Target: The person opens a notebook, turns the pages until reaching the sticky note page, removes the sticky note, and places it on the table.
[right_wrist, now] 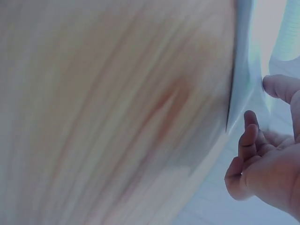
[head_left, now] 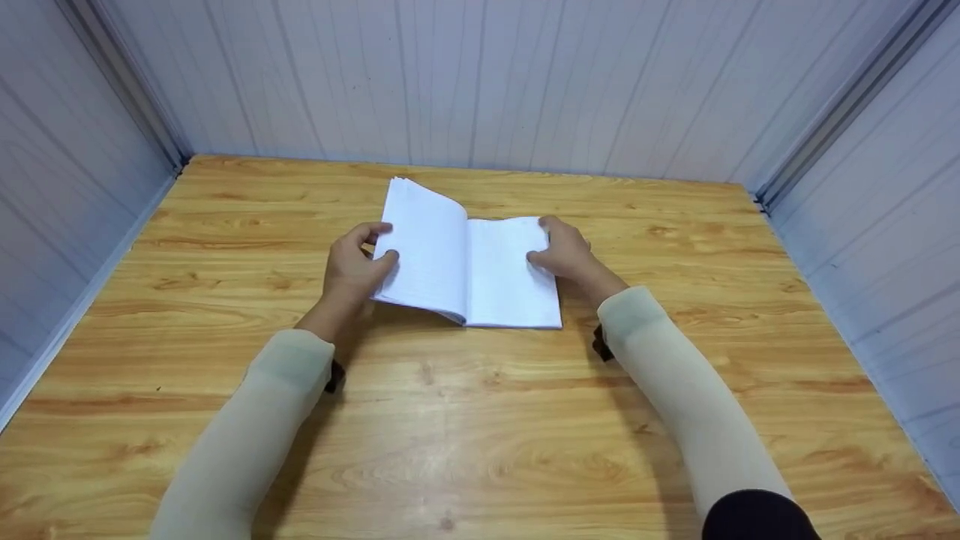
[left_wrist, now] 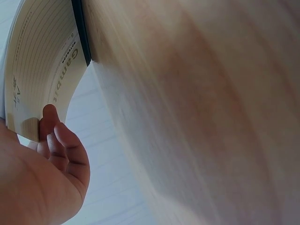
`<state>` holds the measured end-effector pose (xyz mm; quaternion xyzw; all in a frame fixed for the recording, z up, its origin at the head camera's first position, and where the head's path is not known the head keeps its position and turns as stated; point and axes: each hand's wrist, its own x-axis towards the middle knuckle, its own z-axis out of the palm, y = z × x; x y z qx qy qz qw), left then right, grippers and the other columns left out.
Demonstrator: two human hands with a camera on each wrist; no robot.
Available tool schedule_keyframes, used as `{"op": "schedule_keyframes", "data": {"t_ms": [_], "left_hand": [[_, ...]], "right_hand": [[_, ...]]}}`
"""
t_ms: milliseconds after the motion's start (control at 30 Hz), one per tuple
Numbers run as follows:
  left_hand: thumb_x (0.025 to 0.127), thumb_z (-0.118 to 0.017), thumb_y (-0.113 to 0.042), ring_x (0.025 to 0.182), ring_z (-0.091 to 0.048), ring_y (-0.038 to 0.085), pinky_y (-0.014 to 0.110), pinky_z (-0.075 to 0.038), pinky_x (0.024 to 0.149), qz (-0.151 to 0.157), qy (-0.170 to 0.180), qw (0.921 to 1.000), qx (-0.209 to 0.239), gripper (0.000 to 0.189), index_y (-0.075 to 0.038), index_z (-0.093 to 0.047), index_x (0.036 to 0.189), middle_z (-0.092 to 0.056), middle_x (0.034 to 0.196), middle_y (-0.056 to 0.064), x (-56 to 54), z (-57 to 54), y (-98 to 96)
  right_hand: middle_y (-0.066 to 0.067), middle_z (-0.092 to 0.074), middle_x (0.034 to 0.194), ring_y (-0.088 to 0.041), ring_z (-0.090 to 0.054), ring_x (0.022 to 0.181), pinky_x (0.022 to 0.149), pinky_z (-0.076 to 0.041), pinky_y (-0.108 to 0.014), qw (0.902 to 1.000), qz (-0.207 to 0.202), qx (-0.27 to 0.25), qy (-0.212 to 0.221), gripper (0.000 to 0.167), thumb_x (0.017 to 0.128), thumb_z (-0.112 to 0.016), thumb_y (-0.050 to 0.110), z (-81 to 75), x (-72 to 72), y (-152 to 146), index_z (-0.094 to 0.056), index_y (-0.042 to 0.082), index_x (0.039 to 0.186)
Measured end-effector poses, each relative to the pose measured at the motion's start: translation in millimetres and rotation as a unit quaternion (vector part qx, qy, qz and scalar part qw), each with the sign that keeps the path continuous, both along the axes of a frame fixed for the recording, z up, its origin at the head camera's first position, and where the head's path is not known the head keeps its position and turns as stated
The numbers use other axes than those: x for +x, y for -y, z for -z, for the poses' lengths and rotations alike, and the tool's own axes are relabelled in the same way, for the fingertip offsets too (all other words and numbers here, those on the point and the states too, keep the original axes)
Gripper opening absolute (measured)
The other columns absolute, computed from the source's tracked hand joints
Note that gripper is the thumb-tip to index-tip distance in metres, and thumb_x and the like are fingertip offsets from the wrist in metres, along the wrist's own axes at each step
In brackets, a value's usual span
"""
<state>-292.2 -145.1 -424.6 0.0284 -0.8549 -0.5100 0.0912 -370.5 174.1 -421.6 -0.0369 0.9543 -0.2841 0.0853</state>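
Observation:
An open notebook (head_left: 506,289) with white pages lies on the wooden table. Its left part is raised and bowed up from the spine. My left hand (head_left: 352,262) grips that raised edge, thumb over the page and fingers behind. In the left wrist view, the underside of the raised part shows a cream lined sheet (left_wrist: 40,61) printed "Gambit" and "NOTEBOOK". My right hand (head_left: 564,251) holds the notebook's right edge, its thumb on the page. The right wrist view shows the thumb (right_wrist: 279,88) against the bright page edge, with curled fingers below it.
The wooden tabletop (head_left: 450,420) spreads around the notebook. Pale panel walls (head_left: 480,82) stand behind it and along both sides. A black object (head_left: 757,517) shows at the bottom right, by the right sleeve.

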Motion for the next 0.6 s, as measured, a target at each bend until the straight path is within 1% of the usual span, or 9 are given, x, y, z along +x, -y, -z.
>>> {"op": "schedule_keyframes", "data": {"t_ms": [67,133,200,233,300,367,433,533,600], "left_hand": [[0.083,-0.065,-0.017,0.095,-0.051,0.02,0.029,-0.042,0.081,0.0,-0.004,1.0,-0.006,0.04,-0.016,-0.063,0.124,-0.059,0.114,0.006,-0.3,-0.3,0.4],[0.083,-0.065,-0.018,0.09,-0.05,0.02,0.029,-0.042,0.079,-0.001,-0.007,0.9999,-0.011,0.04,-0.016,-0.064,0.123,-0.058,0.112,0.007,-0.5,-0.6,0.7],[0.082,-0.064,-0.018,0.086,-0.05,0.02,0.029,-0.041,0.076,-0.002,-0.009,0.9999,-0.014,0.039,-0.017,-0.064,0.121,-0.058,0.111,0.007,-0.6,-0.7,1.0],[0.082,-0.064,-0.018,0.084,-0.049,0.021,0.029,-0.041,0.075,-0.002,-0.01,0.9999,-0.013,0.039,-0.017,-0.065,0.121,-0.058,0.11,0.007,-0.9,-0.4,1.2],[0.082,-0.064,-0.017,0.085,-0.049,0.02,0.028,-0.04,0.076,-0.002,-0.009,0.9999,-0.006,0.039,-0.017,-0.064,0.121,-0.058,0.11,0.006,-0.9,-0.4,1.0],[0.083,-0.064,-0.017,0.087,-0.049,0.02,0.029,-0.04,0.077,-0.002,-0.008,1.0,0.0,0.038,-0.016,-0.064,0.121,-0.058,0.11,0.006,-0.9,-0.2,0.9],[0.083,-0.064,-0.016,0.09,-0.049,0.02,0.029,-0.04,0.078,-0.002,-0.007,1.0,0.006,0.038,-0.016,-0.064,0.121,-0.059,0.11,0.006,-0.9,-0.2,0.3],[0.084,-0.064,-0.016,0.093,-0.048,0.02,0.029,-0.04,0.08,-0.006,0.003,0.9999,0.013,0.037,-0.016,-0.065,0.121,-0.057,0.11,0.005,-0.4,-0.3,-1.0],[0.084,-0.064,-0.016,0.095,-0.048,0.02,0.029,-0.04,0.08,-0.009,0.014,0.9996,0.021,0.037,-0.017,-0.064,0.121,-0.056,0.111,0.004,0.0,-0.3,-1.9]], "right_hand": [[-0.018,-0.05,0.136,-0.027,-0.05,0.123,0.109,-0.035,-0.041,0.9987,0.02,-0.046,0.004,0.078,0.086,-0.066,0.022,-1.7,1.0,0.8,-0.024,0.004,0.15],[-0.018,-0.052,0.127,-0.025,-0.053,0.112,0.099,-0.044,-0.038,0.9955,0.039,-0.087,-0.002,0.075,0.089,-0.063,0.019,-3.3,2.3,1.7,-0.022,0.002,0.15],[-0.014,-0.054,0.113,-0.022,-0.053,0.097,0.087,-0.047,-0.033,0.9917,0.05,-0.118,-0.015,0.064,0.091,-0.059,0.019,-5.0,4.1,3.3,-0.031,0.003,0.146],[-0.011,-0.054,0.107,-0.02,-0.052,0.091,0.081,-0.046,-0.031,0.9899,0.051,-0.13,-0.024,0.057,0.092,-0.057,0.019,-5.8,5.2,4.1,-0.037,0.004,0.143],[-0.005,-0.05,0.096,-0.016,-0.048,0.082,0.073,-0.043,-0.027,0.9862,0.05,-0.152,-0.043,0.045,0.093,-0.055,0.019,-7.8,7.7,6.0,-0.046,0.006,0.135],[-0.001,-0.049,0.091,-0.013,-0.047,0.077,0.068,-0.041,-0.025,0.982,0.039,-0.174,-0.061,0.036,0.093,-0.055,0.018,-9.8,10.3,8.2,-0.052,0.007,0.127],[-0.001,-0.05,0.09,-0.012,-0.048,0.074,0.064,-0.042,-0.024,0.9783,0.02,-0.192,-0.075,0.031,0.094,-0.054,0.018,-11.4,12.7,10.5,-0.054,0.008,0.123],[-0.007,-0.056,0.094,-0.016,-0.052,0.072,0.064,-0.045,-0.026,0.9741,-0.024,-0.21,-0.081,0.029,0.097,-0.052,0.021,-12.2,15.5,14.5,-0.057,0.006,0.121],[-0.011,-0.059,0.101,-0.021,-0.057,0.077,0.067,-0.05,-0.03,0.9727,-0.057,-0.213,-0.071,0.031,0.099,-0.048,0.023,-12.1,17.3,17.5,-0.059,0.006,0.123]]}}
